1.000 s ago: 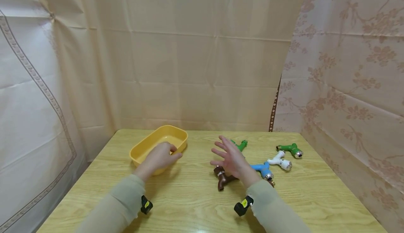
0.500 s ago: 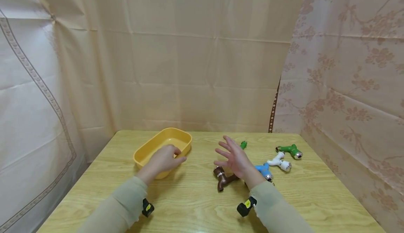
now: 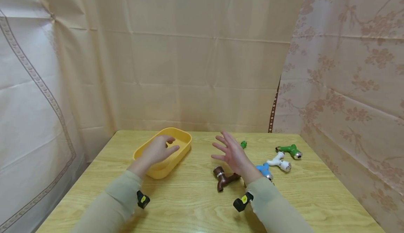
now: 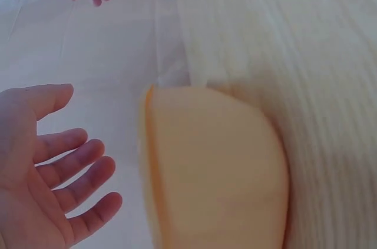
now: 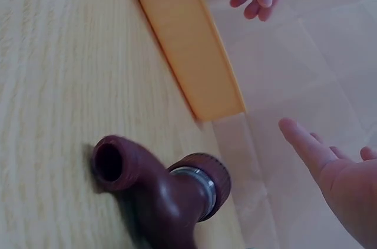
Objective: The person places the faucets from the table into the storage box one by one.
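Observation:
My left hand [image 3: 156, 150] hovers over the near left part of a yellow plastic basin [image 3: 167, 168], fingers loosely bent and holding nothing. In the left wrist view that hand [image 4: 65, 172] appears apart from the basin's wall [image 4: 218, 160]. My right hand [image 3: 233, 155] is raised with fingers spread and nothing in them. Just below and left of it lies a brown tap [image 3: 222, 181], seen close up with its spout mouth facing the camera in the right wrist view. Behind the right hand shows the end of a green tap [image 3: 243, 144], its remainder hidden.
To the right of my right wrist lie a blue tap [image 3: 264, 171], a white tap [image 3: 279, 162] and another green tap [image 3: 290, 151]. The wooden table [image 3: 195, 205] ends at a beige curtain [image 3: 202, 85] behind, with patterned cloth on the right.
The basin has shifted slightly right and nearer, the left hand moving along with it. The left hand has since lifted up and left from its near right rim. The right hand has shifted only slightly.

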`<state>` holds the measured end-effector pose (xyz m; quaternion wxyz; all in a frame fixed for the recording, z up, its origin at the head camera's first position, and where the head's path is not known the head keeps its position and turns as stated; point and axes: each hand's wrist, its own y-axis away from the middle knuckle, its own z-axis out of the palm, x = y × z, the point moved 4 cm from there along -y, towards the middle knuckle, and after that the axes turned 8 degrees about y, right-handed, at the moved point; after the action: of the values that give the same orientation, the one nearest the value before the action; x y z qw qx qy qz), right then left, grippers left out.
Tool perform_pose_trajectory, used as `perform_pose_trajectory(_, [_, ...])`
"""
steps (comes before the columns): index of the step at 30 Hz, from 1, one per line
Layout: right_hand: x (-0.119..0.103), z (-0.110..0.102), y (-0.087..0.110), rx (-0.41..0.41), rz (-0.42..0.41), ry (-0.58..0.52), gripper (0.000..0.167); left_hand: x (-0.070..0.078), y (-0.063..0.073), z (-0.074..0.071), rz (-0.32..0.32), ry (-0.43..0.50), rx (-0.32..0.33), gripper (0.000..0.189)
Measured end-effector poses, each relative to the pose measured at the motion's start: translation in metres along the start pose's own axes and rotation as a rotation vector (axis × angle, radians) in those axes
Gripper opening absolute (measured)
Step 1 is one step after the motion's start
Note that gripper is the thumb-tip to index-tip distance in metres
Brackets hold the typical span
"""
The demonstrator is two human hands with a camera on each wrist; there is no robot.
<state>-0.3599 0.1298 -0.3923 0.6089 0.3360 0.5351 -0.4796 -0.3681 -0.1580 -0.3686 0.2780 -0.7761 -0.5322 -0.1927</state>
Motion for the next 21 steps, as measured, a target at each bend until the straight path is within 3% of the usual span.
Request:
perform_pose_trajectory(6, [-0.009,0.005,-0.005,-0.015,-0.064,-0.024,0.069,-0.005,-0.006,-0.018,0.023,0.010,0.050,0.053])
perform_pose_trajectory(13, [-0.015,0.015,-0.010,-0.022,-0.099,-0.075,0.064,-0.012,-0.014,-0.035,0.091,0.053,0.112,0.048])
perform_pose_trajectory(18, [-0.015,0.019,-0.016,-0.013,-0.110,-0.102,0.062,-0.019,-0.023,-0.045,0.095,0.092,0.149,0.049])
perform_pose_trajectory(21, [-0.014,0.021,-0.020,-0.014,-0.117,-0.114,0.062,-0.026,-0.026,-0.050,0.061,0.125,0.157,0.051])
